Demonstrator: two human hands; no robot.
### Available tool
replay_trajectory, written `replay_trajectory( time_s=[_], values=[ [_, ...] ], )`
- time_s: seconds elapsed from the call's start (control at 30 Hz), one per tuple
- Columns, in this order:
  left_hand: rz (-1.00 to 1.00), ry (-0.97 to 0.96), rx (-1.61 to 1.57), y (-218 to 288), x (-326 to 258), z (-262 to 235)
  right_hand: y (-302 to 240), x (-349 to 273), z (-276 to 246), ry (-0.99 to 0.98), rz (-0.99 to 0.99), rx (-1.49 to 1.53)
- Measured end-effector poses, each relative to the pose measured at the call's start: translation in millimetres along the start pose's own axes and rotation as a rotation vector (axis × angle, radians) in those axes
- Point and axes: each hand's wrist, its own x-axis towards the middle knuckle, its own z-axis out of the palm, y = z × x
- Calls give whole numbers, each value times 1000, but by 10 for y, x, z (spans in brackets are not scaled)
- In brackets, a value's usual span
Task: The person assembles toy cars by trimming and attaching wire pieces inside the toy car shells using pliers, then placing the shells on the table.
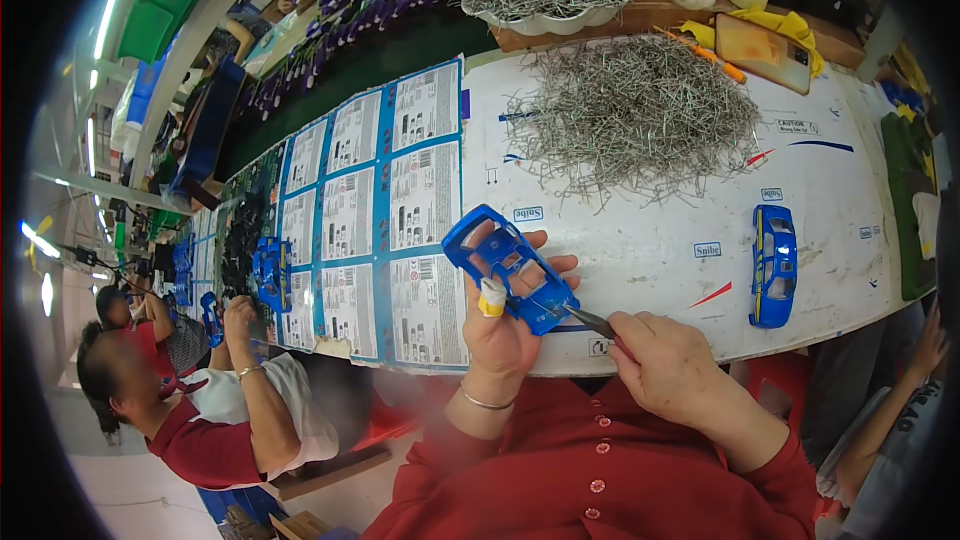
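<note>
A blue plastic toy car body [512,270] lies in my left hand [495,335], its window openings showing the palm through them. My left thumb, wrapped in white and yellow, presses its near side, and the fingers curl behind it. In my right hand [670,365] is a dark, narrow pointed tool [592,321], its tip touching the lower right end of the car body. Most of the tool is covered by my fingers, so its exact kind cannot be made out. Another blue car body [773,267] sits on the white tabletop to the right.
A tangled heap of thin metal wire pieces [640,115] covers the back of the table. Behind it stands a white bowl [560,18] full of more. A phone [765,52] and an orange-handled tool [718,62] lie back right. Printed card sheets [375,200] spread leftward, toward a seated co-worker [220,400].
</note>
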Motion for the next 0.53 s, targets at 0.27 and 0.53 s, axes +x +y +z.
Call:
replay_trajectory(
  time_s=[0.27,0.53],
  values=[
    [-133,57,22,48,-8,13,-6,27,-54,-13,-64,-83],
    [-108,45,43,33,-18,-9,3,11,-72,-16,-79,-124]
  ],
)
